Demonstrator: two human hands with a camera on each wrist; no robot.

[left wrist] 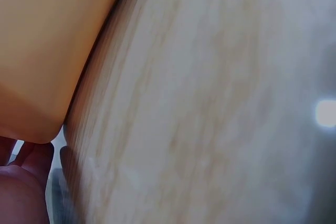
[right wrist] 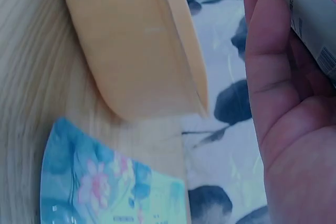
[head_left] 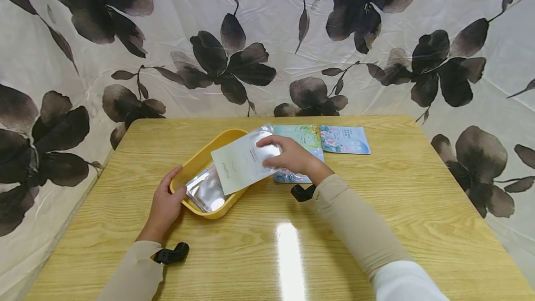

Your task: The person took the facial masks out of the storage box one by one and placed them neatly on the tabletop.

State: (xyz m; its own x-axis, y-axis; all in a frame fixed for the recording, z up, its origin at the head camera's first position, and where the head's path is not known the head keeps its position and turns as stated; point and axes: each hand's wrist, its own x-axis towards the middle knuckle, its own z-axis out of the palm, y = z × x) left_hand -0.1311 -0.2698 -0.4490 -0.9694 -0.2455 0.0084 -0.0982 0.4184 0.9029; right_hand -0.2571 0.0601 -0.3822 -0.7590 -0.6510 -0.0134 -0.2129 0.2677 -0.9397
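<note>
My left hand [head_left: 164, 206] holds the near left end of a yellow plastic bin [head_left: 213, 215], thumb at the rim and fingers along the outer side. In the left wrist view, fingertips [left wrist: 39, 163] sit against the bin's lower corner. Inside the bin lie silver foil packets [head_left: 207, 189]. My right hand [head_left: 290, 154] pinches a pale green-to-white sachet [head_left: 234, 164] marked PMPM by its silvery end, tilted above the bin's right part. The right wrist view shows this sachet [right wrist: 315, 19] edge-on between thumb and fingers.
Right of the bin, a green packet [head_left: 296, 134] and a blue packet with pink flowers [head_left: 292, 178] lie partly behind my right hand. A smaller light-blue packet [head_left: 347, 140] lies farther right. The wooden table [head_left: 251, 254] meets a flower-patterned cloth [head_left: 267, 27] at the back.
</note>
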